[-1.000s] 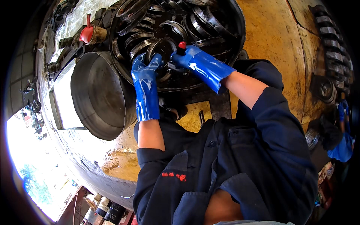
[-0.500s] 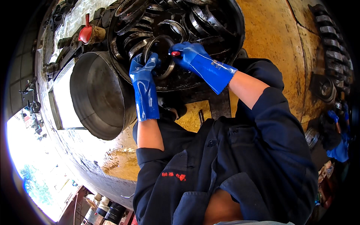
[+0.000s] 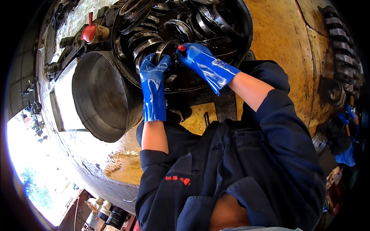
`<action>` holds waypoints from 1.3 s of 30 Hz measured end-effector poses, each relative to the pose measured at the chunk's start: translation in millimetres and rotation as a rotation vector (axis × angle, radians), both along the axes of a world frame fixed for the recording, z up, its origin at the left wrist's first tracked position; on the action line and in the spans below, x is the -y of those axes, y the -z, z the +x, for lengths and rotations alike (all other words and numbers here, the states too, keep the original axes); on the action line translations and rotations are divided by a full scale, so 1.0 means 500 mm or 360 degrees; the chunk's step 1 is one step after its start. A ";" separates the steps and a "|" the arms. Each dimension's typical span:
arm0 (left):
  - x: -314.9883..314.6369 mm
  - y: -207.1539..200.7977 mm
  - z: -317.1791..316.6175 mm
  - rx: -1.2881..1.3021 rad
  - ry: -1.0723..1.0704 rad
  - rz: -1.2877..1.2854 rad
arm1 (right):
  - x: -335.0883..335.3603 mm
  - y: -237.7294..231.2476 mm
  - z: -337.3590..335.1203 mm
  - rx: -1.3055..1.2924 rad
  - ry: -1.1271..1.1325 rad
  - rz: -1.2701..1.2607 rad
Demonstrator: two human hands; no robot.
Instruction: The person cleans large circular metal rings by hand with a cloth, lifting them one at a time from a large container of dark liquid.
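Observation:
Both my hands wear long blue rubber gloves and work over a round black tub (image 3: 249,36) of oily metal rings. My left hand (image 3: 154,68) is closed on the near left side of one dark, wet ring (image 3: 167,47), which stands tilted. My right hand (image 3: 192,56) is closed around a tool with a red handle end (image 3: 181,48), at the right of that ring. The tool's working part is hidden by the glove and the dark tub. Several more rings (image 3: 140,37) lie heaped in the tub beyond my hands.
An empty-looking metal drum (image 3: 102,96) lies open beside the tub on the left. Behind it stands a small bucket (image 3: 101,34) with a red scoop (image 3: 89,32). At the right are a row of dark ring-shaped parts (image 3: 343,50) and another person's blue-gloved hand (image 3: 343,118).
The ring in my left hand has tipped over and shows less of its round opening. My left hand has shifted slightly right; the red handle end has moved up a little.

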State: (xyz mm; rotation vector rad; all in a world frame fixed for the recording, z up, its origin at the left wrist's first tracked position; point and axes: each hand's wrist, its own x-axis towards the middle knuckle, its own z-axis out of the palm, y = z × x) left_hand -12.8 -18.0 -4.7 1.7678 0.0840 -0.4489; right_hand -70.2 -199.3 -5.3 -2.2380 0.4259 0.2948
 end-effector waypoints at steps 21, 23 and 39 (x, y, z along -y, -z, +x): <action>-0.015 0.012 0.007 -0.0240 -0.0133 -0.0349 | -0.013 0.034 -0.021 0.0285 -0.0347 -0.0368; -0.012 0.003 0.004 -0.0248 -0.0203 -0.0220 | -0.011 0.033 -0.019 0.0434 -0.0463 -0.0572; -0.004 -0.020 0.003 -0.0207 -0.0173 -0.0375 | -0.029 0.038 -0.028 0.0069 -0.0019 0.0305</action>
